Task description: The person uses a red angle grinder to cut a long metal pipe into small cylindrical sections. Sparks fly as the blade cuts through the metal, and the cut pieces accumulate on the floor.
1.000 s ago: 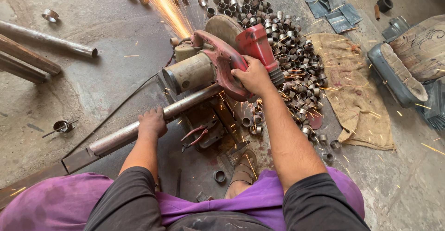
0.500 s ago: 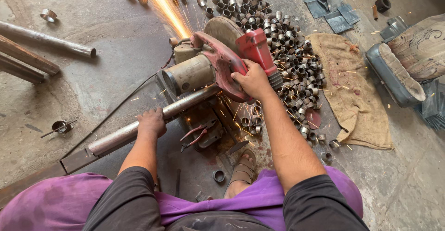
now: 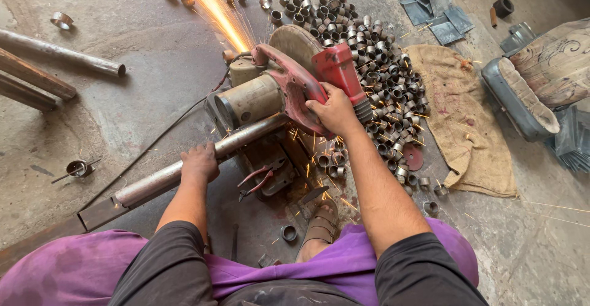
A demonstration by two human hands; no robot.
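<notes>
Loose pipes [image 3: 58,53] lie at far left. The left hand [image 3: 200,163] clasps the long steel tube [image 3: 184,168] feeding the chop saw [image 3: 276,91]; sparks [image 3: 215,8] spray upward. The right hand [image 3: 335,110] grips its red handle [image 3: 341,72] (cut rings [image 3: 375,60] heaped beyond, sacking [image 3: 464,118] rightmost).

A single head-worn camera looks steeply down from above the person's knees, close to the work. It faces forward over the chop saw [image 3: 276,91] toward the far floor [image 3: 123,29]. No second view.
</notes>
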